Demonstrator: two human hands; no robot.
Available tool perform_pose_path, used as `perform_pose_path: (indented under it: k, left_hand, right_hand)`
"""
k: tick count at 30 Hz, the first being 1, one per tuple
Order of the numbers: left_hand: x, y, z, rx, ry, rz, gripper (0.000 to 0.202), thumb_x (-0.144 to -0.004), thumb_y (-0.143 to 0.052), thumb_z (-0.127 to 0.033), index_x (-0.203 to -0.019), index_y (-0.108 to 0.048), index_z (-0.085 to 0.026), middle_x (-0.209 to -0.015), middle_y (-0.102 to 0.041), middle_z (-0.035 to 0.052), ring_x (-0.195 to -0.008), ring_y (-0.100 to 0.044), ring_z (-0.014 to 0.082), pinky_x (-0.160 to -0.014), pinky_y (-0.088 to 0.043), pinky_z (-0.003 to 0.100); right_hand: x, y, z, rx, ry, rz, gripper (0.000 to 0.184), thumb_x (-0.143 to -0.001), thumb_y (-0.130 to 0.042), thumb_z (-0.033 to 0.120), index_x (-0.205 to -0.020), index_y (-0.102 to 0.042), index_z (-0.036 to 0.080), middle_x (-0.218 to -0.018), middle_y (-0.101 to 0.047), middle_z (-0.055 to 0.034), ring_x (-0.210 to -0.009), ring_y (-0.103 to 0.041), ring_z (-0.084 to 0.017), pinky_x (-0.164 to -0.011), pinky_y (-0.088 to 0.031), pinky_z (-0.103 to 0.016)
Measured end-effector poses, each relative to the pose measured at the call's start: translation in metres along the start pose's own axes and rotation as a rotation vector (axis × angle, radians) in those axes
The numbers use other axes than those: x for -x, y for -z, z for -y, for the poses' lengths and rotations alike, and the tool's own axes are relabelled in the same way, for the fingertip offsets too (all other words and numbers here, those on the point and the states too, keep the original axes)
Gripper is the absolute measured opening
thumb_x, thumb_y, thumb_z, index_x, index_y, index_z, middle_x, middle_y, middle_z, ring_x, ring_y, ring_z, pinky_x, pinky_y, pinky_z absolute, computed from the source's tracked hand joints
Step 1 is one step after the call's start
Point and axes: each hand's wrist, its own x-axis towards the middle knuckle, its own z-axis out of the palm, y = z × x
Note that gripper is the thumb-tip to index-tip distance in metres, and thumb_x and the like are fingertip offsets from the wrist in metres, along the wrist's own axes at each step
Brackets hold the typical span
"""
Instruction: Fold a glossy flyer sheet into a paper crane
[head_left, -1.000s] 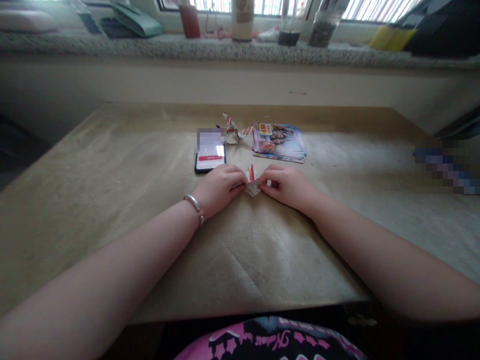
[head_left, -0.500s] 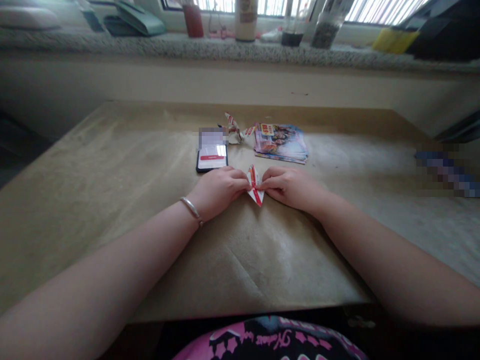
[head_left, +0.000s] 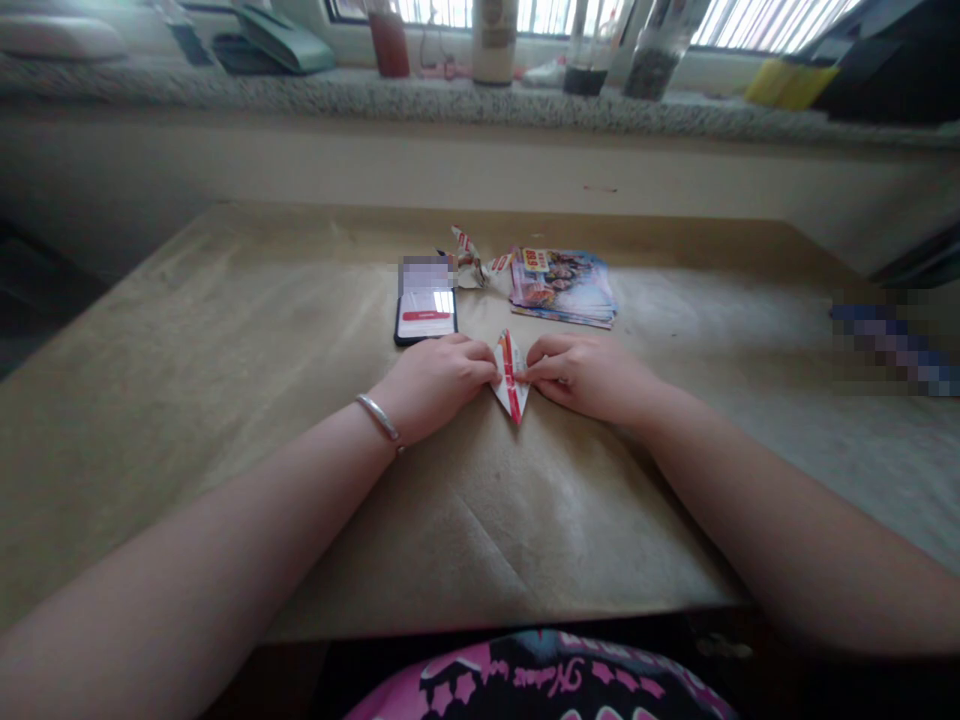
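A small folded paper [head_left: 513, 392], diamond-shaped and white with red stripes, lies between my two hands on the table. My left hand [head_left: 444, 378] pinches its left edge between thumb and fingers, and a silver bangle circles that wrist. From the other side, my right hand [head_left: 583, 376] pinches the right edge, with a fingertip resting near the middle crease. Just beyond my left hand lies a phone [head_left: 426, 318] with a lit screen. Behind the paper stand folded paper pieces [head_left: 471, 270] with red print, beside a stack of printed sheets [head_left: 566, 287].
A tan cover lies over the table [head_left: 225, 420]. Along the back, a granite window sill [head_left: 420, 100] carries several bottles and jars, plus a yellow object [head_left: 791, 83]. A blurred dark blue item [head_left: 892, 345] is at the far right.
The folded paper's near point has opened out and reaches slightly closer to me. Both hands keep nearly the same place, a little wider apart at the fingertips.
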Motion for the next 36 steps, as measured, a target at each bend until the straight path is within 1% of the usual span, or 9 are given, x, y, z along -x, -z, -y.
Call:
perform_pose_path:
  k: [5, 10, 16, 20, 23, 26, 29, 33, 36]
  left_hand:
    - [0.001, 0.004, -0.001, -0.005, 0.005, 0.038, 0.025, -0.088, -0.051, -0.012, -0.094, -0.074, -0.021, -0.103, -0.072, 0.0027, -0.09, -0.063, 0.0175, -0.079, -0.05, 0.029]
    - [0.003, 0.006, -0.001, 0.002, 0.029, 0.051, 0.028, -0.087, -0.049, -0.013, -0.094, -0.075, -0.021, -0.104, -0.072, 0.0015, -0.091, -0.065, 0.0183, -0.08, -0.052, 0.03]
    - [0.006, 0.004, -0.002, -0.017, 0.06, 0.046, 0.025, -0.087, -0.051, -0.017, -0.09, -0.075, -0.02, -0.1, -0.072, 0.0023, -0.087, -0.065, 0.0186, -0.076, -0.053, 0.03]
    - [0.006, 0.005, -0.004, -0.016, 0.055, 0.031, 0.023, -0.088, -0.051, -0.017, -0.092, -0.074, -0.019, -0.1, -0.071, 0.0037, -0.089, -0.065, 0.0197, -0.078, -0.053, 0.031]
    - [0.005, 0.006, -0.005, -0.032, 0.038, 0.023, 0.022, -0.089, -0.051, -0.018, -0.091, -0.072, -0.016, -0.098, -0.07, 0.0058, -0.087, -0.063, 0.0202, -0.077, -0.052, 0.032]
    - [0.004, 0.006, -0.005, -0.044, 0.024, 0.028, 0.023, -0.091, -0.049, -0.021, -0.092, -0.071, -0.015, -0.096, -0.069, 0.0071, -0.086, -0.063, 0.0209, -0.075, -0.052, 0.032]
    - [0.005, 0.006, -0.005, -0.044, 0.003, 0.021, 0.024, -0.093, -0.047, -0.024, -0.094, -0.07, -0.015, -0.097, -0.069, 0.0075, -0.087, -0.062, 0.0211, -0.076, -0.051, 0.033]
    - [0.005, 0.003, -0.003, -0.024, -0.033, -0.009, 0.025, -0.093, -0.047, -0.025, -0.099, -0.07, -0.017, -0.097, -0.068, 0.0075, -0.087, -0.061, 0.0202, -0.077, -0.051, 0.032]
    - [0.004, -0.001, -0.005, 0.001, -0.041, -0.04, 0.025, -0.094, -0.047, -0.025, -0.103, -0.07, -0.02, -0.097, -0.068, 0.0067, -0.088, -0.06, 0.0188, -0.077, -0.05, 0.031]
  right_hand:
    - [0.002, 0.002, -0.001, 0.029, -0.009, -0.001, 0.027, -0.088, -0.053, 0.02, -0.097, -0.078, 0.027, -0.102, -0.073, -0.0028, -0.082, -0.066, -0.017, -0.068, -0.043, -0.028]
    - [0.004, 0.003, 0.0, 0.027, -0.02, -0.008, 0.027, -0.086, -0.054, 0.019, -0.095, -0.078, 0.027, -0.101, -0.073, -0.0018, -0.083, -0.066, -0.017, -0.068, -0.043, -0.027]
    - [0.006, 0.004, -0.001, 0.005, -0.057, -0.003, 0.025, -0.084, -0.054, 0.019, -0.089, -0.078, 0.024, -0.101, -0.074, -0.0024, -0.085, -0.067, -0.018, -0.069, -0.044, -0.029]
    - [0.006, 0.004, 0.001, -0.015, -0.091, -0.02, 0.024, -0.082, -0.054, 0.018, -0.087, -0.077, 0.023, -0.1, -0.074, -0.0025, -0.085, -0.067, -0.019, -0.07, -0.046, -0.03]
    - [0.005, 0.005, 0.006, -0.03, -0.14, -0.025, 0.024, -0.082, -0.053, 0.017, -0.088, -0.076, 0.022, -0.1, -0.074, -0.004, -0.087, -0.067, -0.02, -0.073, -0.046, -0.03]
    - [0.003, 0.006, 0.014, -0.019, -0.229, -0.019, 0.022, -0.086, -0.052, 0.023, -0.088, -0.074, 0.02, -0.096, -0.073, -0.0059, -0.081, -0.065, -0.019, -0.07, -0.044, -0.031]
    - [0.002, 0.007, 0.02, -0.025, -0.289, -0.018, 0.026, -0.089, -0.052, 0.034, -0.095, -0.073, 0.02, -0.095, -0.072, -0.0062, -0.075, -0.063, -0.018, -0.068, -0.044, -0.031]
    - [0.002, 0.006, 0.023, -0.03, -0.274, -0.022, 0.033, -0.089, -0.056, 0.043, -0.106, -0.071, 0.02, -0.102, -0.071, -0.0092, -0.091, -0.064, -0.024, -0.076, -0.046, -0.034]
    - [0.001, 0.003, 0.021, -0.043, -0.246, -0.022, 0.036, -0.088, -0.058, 0.042, -0.112, -0.07, 0.018, -0.109, -0.07, -0.0115, -0.1, -0.062, -0.027, -0.086, -0.047, -0.037]
